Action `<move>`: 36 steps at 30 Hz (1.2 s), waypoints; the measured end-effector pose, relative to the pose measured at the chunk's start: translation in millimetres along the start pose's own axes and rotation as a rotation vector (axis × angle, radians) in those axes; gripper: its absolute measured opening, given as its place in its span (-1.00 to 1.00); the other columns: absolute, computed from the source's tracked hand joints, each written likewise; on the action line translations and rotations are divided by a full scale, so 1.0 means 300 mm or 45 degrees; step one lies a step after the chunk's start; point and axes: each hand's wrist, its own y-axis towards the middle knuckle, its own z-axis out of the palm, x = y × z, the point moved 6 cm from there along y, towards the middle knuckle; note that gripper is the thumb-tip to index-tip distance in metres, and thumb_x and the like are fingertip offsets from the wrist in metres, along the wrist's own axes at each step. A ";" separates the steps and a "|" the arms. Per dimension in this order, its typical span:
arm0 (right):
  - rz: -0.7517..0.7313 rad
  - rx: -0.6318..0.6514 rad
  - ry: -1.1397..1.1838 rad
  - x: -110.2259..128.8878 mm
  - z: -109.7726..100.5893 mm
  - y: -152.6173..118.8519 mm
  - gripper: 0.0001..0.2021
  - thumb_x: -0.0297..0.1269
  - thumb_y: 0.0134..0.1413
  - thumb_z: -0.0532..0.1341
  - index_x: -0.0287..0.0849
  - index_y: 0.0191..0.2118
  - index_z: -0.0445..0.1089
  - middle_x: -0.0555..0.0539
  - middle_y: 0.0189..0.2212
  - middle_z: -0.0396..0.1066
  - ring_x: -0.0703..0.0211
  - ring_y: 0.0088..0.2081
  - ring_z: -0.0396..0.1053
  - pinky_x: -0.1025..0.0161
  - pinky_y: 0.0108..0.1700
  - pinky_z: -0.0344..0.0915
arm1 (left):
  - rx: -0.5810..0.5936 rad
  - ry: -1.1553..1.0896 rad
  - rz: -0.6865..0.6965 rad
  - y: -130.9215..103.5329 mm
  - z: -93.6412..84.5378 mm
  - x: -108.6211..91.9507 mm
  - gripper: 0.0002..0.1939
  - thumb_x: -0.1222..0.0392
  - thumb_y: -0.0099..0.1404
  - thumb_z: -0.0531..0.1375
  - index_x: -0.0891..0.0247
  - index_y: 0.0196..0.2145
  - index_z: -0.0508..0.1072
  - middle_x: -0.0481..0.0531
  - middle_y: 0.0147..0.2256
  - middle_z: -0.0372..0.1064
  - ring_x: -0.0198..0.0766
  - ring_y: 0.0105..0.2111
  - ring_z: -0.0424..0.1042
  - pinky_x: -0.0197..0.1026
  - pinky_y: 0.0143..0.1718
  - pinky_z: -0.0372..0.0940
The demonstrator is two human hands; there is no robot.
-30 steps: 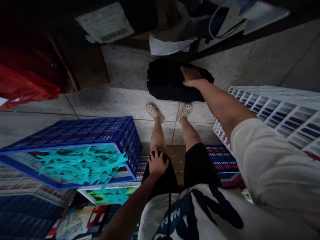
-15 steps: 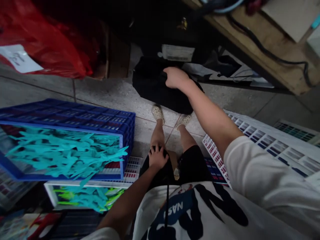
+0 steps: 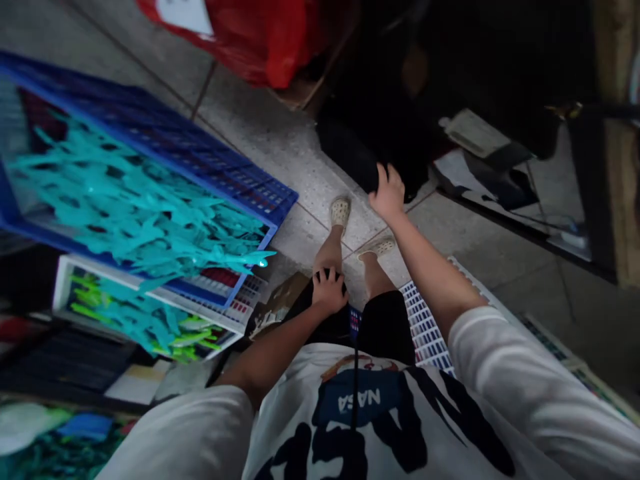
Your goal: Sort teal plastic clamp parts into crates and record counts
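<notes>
Shirt: a white shirt (image 3: pixel 400 427) with dark print fills the near edge of the view, sleeves running out along both arms.
Left hand: the left hand (image 3: pixel 330 291) lies on the person's own left knee, its grip curled loosely together over the hem of the black shorts (image 3: pixel 385 327), holding nothing else.
Crates, near left: a white crate (image 3: pixel 65 293) of teal and green strips sits low on the left, with a blue crate (image 3: pixel 210 173) heaped with teal strips stacked on it (some strips hang over the rim).
Floor: pale speckled tiles (image 3: pixel 280 147); both feet in light perforated shoes (image 3: pixel 341 212) stand on them.
Right hand: the right hand (image 3: pixel 387 195) is stretched out past the feet, fingers spread apart, its fingertips against the near edge of a black bundle (image 3: pixel 350 157); whether they actually pinch it, I cannot tell.
Black bundle: it lies on the floor just beyond the shoes, running back into the dark under a desk.
Farthest: a red plastic bag (image 3: pixel 260 33) sits at the top.
</notes>
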 end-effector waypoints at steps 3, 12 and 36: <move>0.051 0.344 -0.107 0.014 0.146 -0.238 -0.17 -0.29 0.18 0.25 -0.24 0.53 0.00 -0.42 0.50 -0.09 -0.29 0.44 0.05 -0.18 0.42 0.15 | -0.016 -0.136 -0.010 -0.017 0.033 0.008 -0.34 -0.09 0.32 0.22 0.10 0.33 0.40 0.18 0.50 -0.05 0.47 0.45 -0.15 0.44 0.39 -0.11; -0.059 0.963 -0.462 0.114 0.362 -0.534 -0.57 -0.34 0.20 0.24 -0.28 0.16 0.53 -0.32 0.05 0.53 -0.08 0.07 0.50 0.17 0.14 0.42 | -0.153 -0.566 -0.053 -0.084 0.221 -0.020 -0.35 -0.08 0.29 0.26 0.09 0.30 0.45 0.17 0.47 0.03 0.42 0.45 -0.11 0.42 0.41 -0.11; -0.304 0.463 -0.829 1.227 0.787 -0.320 0.02 0.08 0.35 0.03 -0.39 0.55 -0.64 -0.52 0.52 -0.27 -0.37 0.48 0.04 -0.15 0.42 0.19 | -0.996 -0.842 -0.097 -0.116 0.536 1.758 -0.40 0.04 0.30 0.21 0.00 0.30 0.42 -0.06 0.50 0.06 -0.15 0.56 -0.23 0.31 0.47 -0.60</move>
